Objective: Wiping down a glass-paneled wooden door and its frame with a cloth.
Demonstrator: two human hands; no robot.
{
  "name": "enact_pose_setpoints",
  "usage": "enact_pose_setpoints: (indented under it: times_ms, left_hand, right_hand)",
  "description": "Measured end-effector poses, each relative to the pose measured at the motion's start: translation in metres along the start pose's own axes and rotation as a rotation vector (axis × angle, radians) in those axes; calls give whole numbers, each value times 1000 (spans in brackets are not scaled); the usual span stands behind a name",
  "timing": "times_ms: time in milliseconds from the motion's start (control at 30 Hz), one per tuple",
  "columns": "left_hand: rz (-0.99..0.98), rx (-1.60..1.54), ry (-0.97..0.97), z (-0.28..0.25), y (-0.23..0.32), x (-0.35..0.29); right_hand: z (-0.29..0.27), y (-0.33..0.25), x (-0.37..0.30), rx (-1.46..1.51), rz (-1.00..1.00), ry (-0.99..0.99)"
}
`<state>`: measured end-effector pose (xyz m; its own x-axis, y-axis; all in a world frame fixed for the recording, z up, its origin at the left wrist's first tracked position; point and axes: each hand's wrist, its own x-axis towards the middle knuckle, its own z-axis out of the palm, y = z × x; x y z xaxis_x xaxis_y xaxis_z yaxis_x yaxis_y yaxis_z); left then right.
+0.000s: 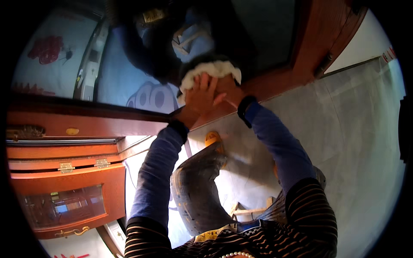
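Observation:
A bunched white cloth is pressed against the dark glass pane of a red-brown wooden door, near the pane's lower edge. My left hand lies on the cloth's near side with its fingers stretched out and spread. Beside it, my right hand reaches onto the cloth from the right, and its fingertips are hidden in the folds. Both hands are close together, and the right thumb points toward the left hand. Dark bands circle both wrists, below blue sleeves.
A wooden door leaf with hinges and a small glass panel stands at lower left. The door's wooden frame rises at right. Grey tiled floor spreads to the right. Beneath me are my legs and a wooden stool.

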<state>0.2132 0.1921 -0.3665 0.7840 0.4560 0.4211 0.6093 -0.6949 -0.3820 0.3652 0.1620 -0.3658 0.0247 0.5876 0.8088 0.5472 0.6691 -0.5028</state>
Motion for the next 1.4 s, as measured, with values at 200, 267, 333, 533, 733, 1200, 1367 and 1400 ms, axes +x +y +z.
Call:
enact_pose_setpoints:
  times_ms: [200, 267, 333, 533, 733, 1200, 1367, 1400]
  left_hand:
    - [9, -130, -113, 20, 37, -7]
    - [26, -146, -113, 9, 30, -6]
    - [150, -9, 86, -9, 24, -4]
    - [164, -46, 246, -125, -18, 107]
    - [257, 98, 757, -263, -65, 246]
    - [298, 210, 469, -146, 26, 193]
    - [311, -153, 67, -34, 69, 134]
    - [281, -193, -45, -26, 66, 122]
  right_hand:
    - [16, 35, -70, -182, 87, -244]
    - [17, 22, -67, -265, 71, -254]
    - [12, 22, -43, -351, 44, -223]
    - [-31, -21, 88, -445, -122, 292]
    - [-144, -70, 254, -823, -374, 400]
    - [-100, 7, 120, -869, -51, 493]
    - [-38, 91, -21, -872, 123, 357]
    - [-30, 88, -30, -767, 259, 196]
